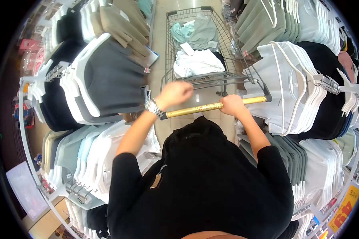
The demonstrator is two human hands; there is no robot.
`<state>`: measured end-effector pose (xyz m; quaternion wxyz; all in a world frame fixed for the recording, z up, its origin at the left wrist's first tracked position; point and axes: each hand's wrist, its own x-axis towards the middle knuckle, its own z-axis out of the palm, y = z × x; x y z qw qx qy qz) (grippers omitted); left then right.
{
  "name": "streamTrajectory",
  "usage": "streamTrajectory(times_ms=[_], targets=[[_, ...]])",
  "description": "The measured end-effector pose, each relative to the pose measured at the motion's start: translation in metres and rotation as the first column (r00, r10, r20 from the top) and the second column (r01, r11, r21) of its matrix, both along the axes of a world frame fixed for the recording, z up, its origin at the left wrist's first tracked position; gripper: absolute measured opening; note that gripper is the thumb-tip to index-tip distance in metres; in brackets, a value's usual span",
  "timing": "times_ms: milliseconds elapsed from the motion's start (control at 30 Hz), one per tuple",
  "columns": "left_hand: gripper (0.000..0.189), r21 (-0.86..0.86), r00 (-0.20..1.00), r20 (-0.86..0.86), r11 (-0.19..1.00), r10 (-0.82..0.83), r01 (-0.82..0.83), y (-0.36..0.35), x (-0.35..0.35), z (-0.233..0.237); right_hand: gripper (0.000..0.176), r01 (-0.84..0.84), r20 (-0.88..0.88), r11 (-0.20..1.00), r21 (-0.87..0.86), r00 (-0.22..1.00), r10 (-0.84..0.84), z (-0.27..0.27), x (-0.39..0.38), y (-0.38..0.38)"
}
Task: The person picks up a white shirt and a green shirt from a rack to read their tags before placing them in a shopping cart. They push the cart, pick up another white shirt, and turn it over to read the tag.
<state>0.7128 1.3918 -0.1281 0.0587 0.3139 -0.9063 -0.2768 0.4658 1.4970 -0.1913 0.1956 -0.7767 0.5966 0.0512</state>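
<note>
A shopping cart (220, 28) stands in front of me, with a yellow handle bar (199, 109). My right hand (232, 104) is closed around the right part of that bar. Just beyond the bar's left part is my left hand (174, 95), off the handle, its fingers curled in and slightly blurred, with nothing visible in them. A patterned band (152, 107) circles the left wrist. Inside the cart lie folded white clothes (197, 63), with grey-green clothes (203, 35) and mint-coloured clothes (182, 32) farther forward.
Racks of hanging clothes line both sides of the narrow aisle. Dark grey shirts (111, 75) hang close on the left, white shirts (275, 87) close on the right. A tiled floor (160, 44) runs beneath the cart. An orange price sign (346, 207) is at lower right.
</note>
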Motion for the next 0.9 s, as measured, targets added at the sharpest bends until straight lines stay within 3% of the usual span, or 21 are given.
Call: streamTrajectory(times_ms=[67, 167, 233, 300, 367, 400, 467, 533, 567, 633, 667, 833, 900], targets=[[0.026, -0.025, 0.999, -0.048, 0.999, -0.022, 0.021, 0.041, 0.016, -0.015, 0.015, 0.027, -0.001, 1.000, -0.001, 1.000, -0.027, 0.003, 0.010, 0.003], [0.022, -0.058, 0.994, -0.088, 0.995, 0.071, -0.076, 0.086, 0.036, -0.037, 0.016, 0.056, -0.023, 0.998, 0.003, 0.998, -0.056, 0.005, 0.024, 0.011], [0.024, -0.190, 0.990, 0.039, 0.974, 0.137, -0.127, 0.099, 0.047, -0.058, 0.017, 0.048, -0.022, 0.999, -0.021, 0.999, -0.049, 0.000, 0.030, 0.019], [0.021, -0.204, 0.985, 0.056, 0.968, 0.162, -0.147, 0.106, 0.055, -0.067, 0.017, 0.036, -0.047, 0.999, -0.036, 0.998, -0.038, 0.001, 0.041, 0.031], [0.017, -0.109, 0.971, 0.178, 0.984, 0.157, -0.139, 0.111, 0.063, -0.065, 0.016, 0.057, -0.059, 0.997, -0.044, 0.996, -0.060, 0.008, 0.054, 0.046], [0.019, -0.035, 0.958, 0.175, 0.973, 0.229, -0.226, 0.115, 0.067, -0.064, 0.017, 0.066, -0.062, 0.997, -0.029, 0.996, -0.068, 0.010, 0.059, 0.055], [0.020, -0.015, 0.964, 0.179, 0.980, 0.197, -0.198, 0.126, 0.078, -0.065, 0.019, 0.072, -0.062, 0.997, -0.027, 0.995, -0.074, 0.012, 0.068, 0.072], [0.025, 0.049, 0.958, 0.258, 0.989, 0.121, -0.138, 0.139, 0.091, -0.060, 0.025, 0.015, 0.133, 0.999, 0.039, 0.991, -0.020, 0.015, 0.067, 0.094], [0.025, 0.048, 0.960, 0.251, 0.989, 0.125, -0.141, 0.148, 0.098, -0.059, 0.025, 0.012, 0.126, 0.999, 0.037, 0.992, -0.017, 0.017, 0.065, 0.104], [0.023, 0.038, 0.957, 0.285, 0.997, 0.051, -0.064, 0.165, 0.111, -0.055, 0.035, 0.164, 0.061, 0.966, 0.199, 0.982, -0.180, 0.028, 0.057, 0.123], [0.024, 0.067, 0.965, 0.262, 0.997, 0.029, -0.049, 0.172, 0.118, -0.057, 0.037, 0.185, -0.083, 0.968, 0.168, 0.981, -0.174, 0.018, 0.058, 0.134], [0.024, 0.056, 0.959, 0.276, 0.995, 0.067, -0.085, 0.218, 0.151, -0.055, 0.030, 0.222, -0.073, 0.959, 0.177, 0.975, -0.212, 0.017, 0.087, 0.181], [0.023, -0.114, 0.994, -0.028, 0.988, 0.103, -0.106, 0.234, 0.166, -0.062, 0.027, 0.220, -0.047, 0.960, 0.172, 0.975, -0.216, 0.017, 0.101, 0.200]])
